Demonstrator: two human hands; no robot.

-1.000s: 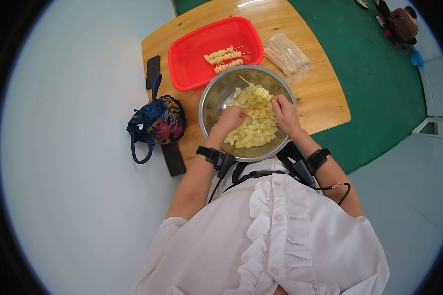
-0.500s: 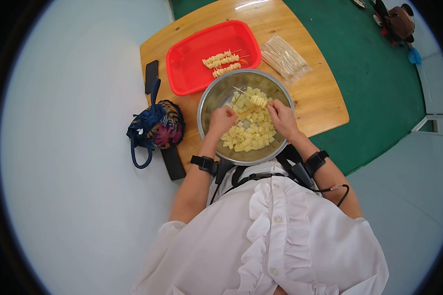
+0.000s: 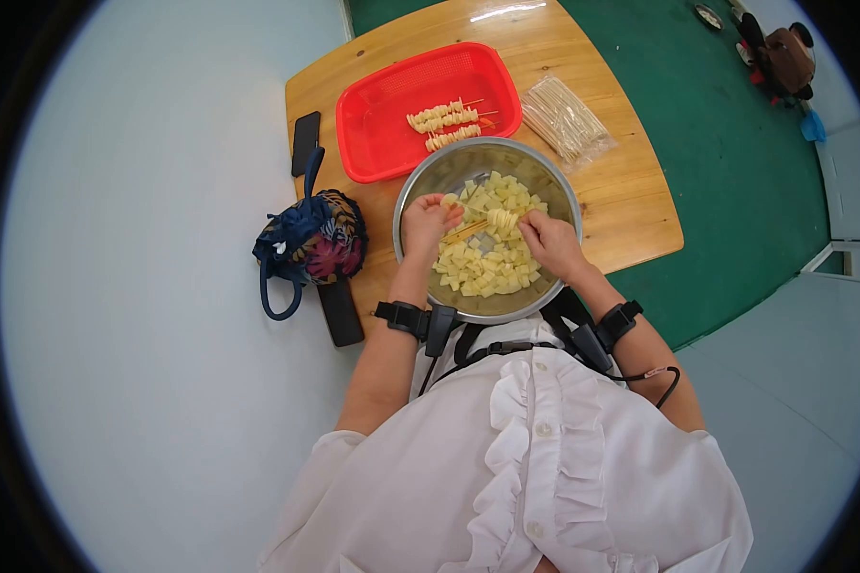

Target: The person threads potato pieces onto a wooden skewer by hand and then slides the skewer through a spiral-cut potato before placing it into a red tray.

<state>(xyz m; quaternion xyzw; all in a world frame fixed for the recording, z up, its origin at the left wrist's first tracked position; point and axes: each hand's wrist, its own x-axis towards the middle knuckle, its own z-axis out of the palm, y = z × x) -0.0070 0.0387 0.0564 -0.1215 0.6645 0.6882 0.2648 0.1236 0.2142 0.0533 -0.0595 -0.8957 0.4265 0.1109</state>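
Note:
A steel bowl (image 3: pixel 413 186) in front of me holds many pale yellow square slices (image 3: pixel 487 277) that look like potato. My right hand (image 3: pixel 552 241) grips one end of a wooden skewer, with several slices (image 3: pixel 503 221) bunched on it near my fingers. At the skewer's bare end, my left hand (image 3: pixel 428 224) pinches a single pale slice (image 3: pixel 450 201). Below the left fingers, a few bare skewers (image 3: pixel 464 233) lie on the slices in the bowl.
Beyond the bowl, a red plastic basket (image 3: pixel 373 148) holds several loaded skewers (image 3: pixel 446 119). A clear bag of skewers (image 3: pixel 569 119) lies to its right. At left are a dark flowered bag (image 3: pixel 320 239) and two black phones (image 3: pixel 306 141) on the wooden table (image 3: pixel 631 205).
My left hand has lifted slightly and brought a slice to the skewer's tip. The right hand's loaded skewer has tilted lower toward the left.

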